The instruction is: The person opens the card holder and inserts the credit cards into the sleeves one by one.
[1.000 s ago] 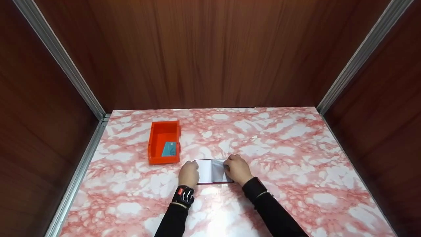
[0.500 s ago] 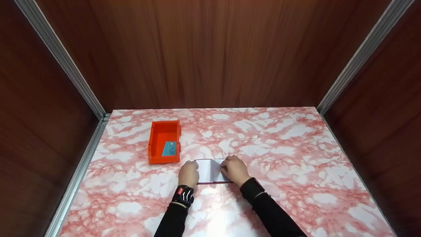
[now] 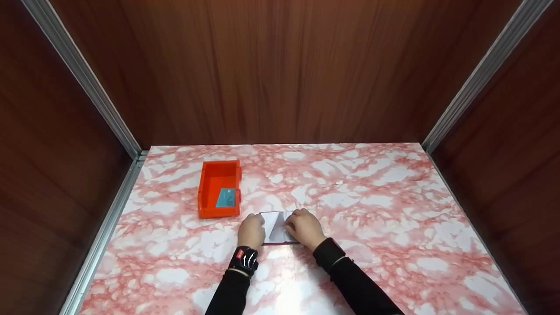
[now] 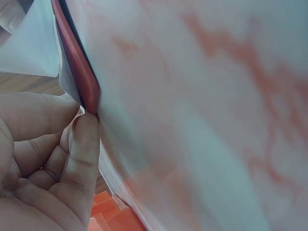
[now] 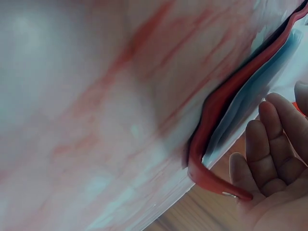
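A small red-covered card holder [image 3: 270, 223] lies spread on the table with pale, partly see-through sleeves inside. My left hand [image 3: 251, 231] pinches its left edge between thumb and finger; the red cover [image 4: 79, 72] shows there in the left wrist view. Over the right half, my right hand [image 3: 307, 228] holds a sleeve leaf [image 3: 278, 228] that stands raised at the middle. A red strap [image 5: 216, 185] with a metal snap sticks out beside the right hand's little finger. The far ends of the right thumb and index finger are partly out of the right wrist view.
An orange bin [image 3: 218, 212] stands behind and left of the left hand, with a teal card [image 3: 225, 197] in it. The table [image 3: 372, 227] has a red and white marbled top. Brown wood-grain panels [image 3: 280, 74] close it in at the back and sides.
My right hand has moved left, bringing a sleeve leaf up from the right half and over toward the left half. My left hand has stayed at the left edge.
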`<state>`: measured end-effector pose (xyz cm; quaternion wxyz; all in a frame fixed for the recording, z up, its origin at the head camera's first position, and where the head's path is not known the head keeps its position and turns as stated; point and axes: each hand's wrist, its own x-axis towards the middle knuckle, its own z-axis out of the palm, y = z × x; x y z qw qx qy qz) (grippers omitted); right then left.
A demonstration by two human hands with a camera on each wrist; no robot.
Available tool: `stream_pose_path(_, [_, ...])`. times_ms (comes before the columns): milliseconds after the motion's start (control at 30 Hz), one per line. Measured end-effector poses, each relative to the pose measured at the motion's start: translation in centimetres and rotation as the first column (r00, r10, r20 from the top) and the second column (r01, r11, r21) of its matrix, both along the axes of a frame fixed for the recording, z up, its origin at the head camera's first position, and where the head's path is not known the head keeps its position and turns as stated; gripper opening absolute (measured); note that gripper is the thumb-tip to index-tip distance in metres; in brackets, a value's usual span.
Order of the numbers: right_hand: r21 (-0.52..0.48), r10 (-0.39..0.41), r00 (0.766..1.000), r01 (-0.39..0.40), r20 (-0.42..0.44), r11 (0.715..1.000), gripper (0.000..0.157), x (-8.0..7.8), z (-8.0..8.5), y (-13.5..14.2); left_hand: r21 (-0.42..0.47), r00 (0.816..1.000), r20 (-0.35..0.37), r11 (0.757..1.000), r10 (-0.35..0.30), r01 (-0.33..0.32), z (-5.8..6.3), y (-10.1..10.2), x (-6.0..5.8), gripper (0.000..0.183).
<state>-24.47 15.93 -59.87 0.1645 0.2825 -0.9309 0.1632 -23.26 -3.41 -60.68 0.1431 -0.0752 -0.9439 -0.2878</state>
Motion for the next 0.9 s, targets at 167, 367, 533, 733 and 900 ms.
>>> stream_pose_path(167, [0.008,0.013,1.0,-0.013,-0.009,1.0,0.011,-0.02,-0.13,-0.29,-0.011,1.0,-0.004,1.0,-0.003,0.003,0.11,-0.02,0.09,0.012])
stream_pose_path(367, [0.008,0.024,1.0,-0.024,-0.017,1.0,0.01,-0.1,-0.33,-0.52,-0.014,1.0,-0.002,1.0,0.0,0.0,0.02,-0.06,0.05,0.013])
stream_pose_path(533, [0.002,0.045,0.999,-0.045,-0.017,0.999,0.011,-0.07,-0.43,-0.74,-0.007,1.0,-0.013,1.0,-0.005,0.005,-0.14,-0.12,-0.07,0.012])
stream_pose_path(733, [0.004,0.058,0.998,-0.058,-0.036,0.998,0.013,-0.08,-0.51,-0.95,0.013,1.0,-0.008,1.0,-0.011,0.011,-0.28,-0.22,-0.23,0.012])
stream_pose_path(900, [0.006,0.064,0.997,-0.064,-0.04,0.998,0.016,-0.14,-0.55,-1.04,0.039,1.0,0.013,0.999,-0.007,0.007,-0.22,-0.29,-0.23,0.012])
